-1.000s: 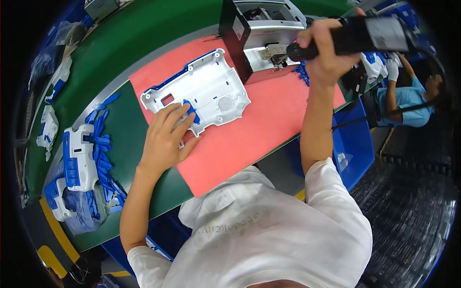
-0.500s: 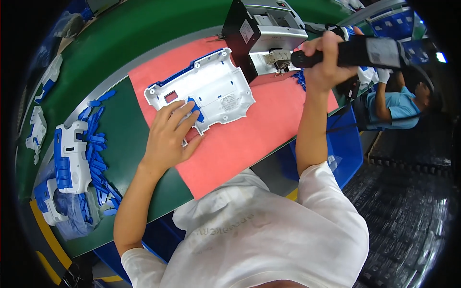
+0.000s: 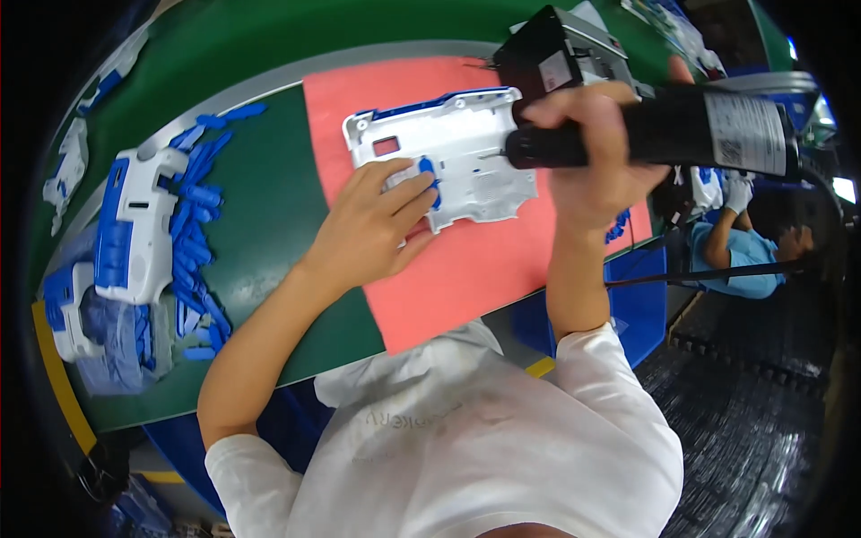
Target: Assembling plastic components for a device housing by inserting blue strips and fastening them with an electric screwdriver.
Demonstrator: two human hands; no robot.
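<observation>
Since a moment ago the right hand has brought its black driver down from the far right, so the tool's tip now sits at the right edge of the white panel. That hand's grip is closed tight round the driver's barrel, whose long axis runs left to right, tip pointing left at the panel. The panel lies flat on the pink mat, on the green table, its long side also running left to right. The left hand rests on the panel's near edge, fingers curled and pinching a small blue clip against it. So the panel lies just left of the tool tip, and the left hand is the nearer one, already touching it. Loose blue clips and another white housing sit well off to the left.
</observation>
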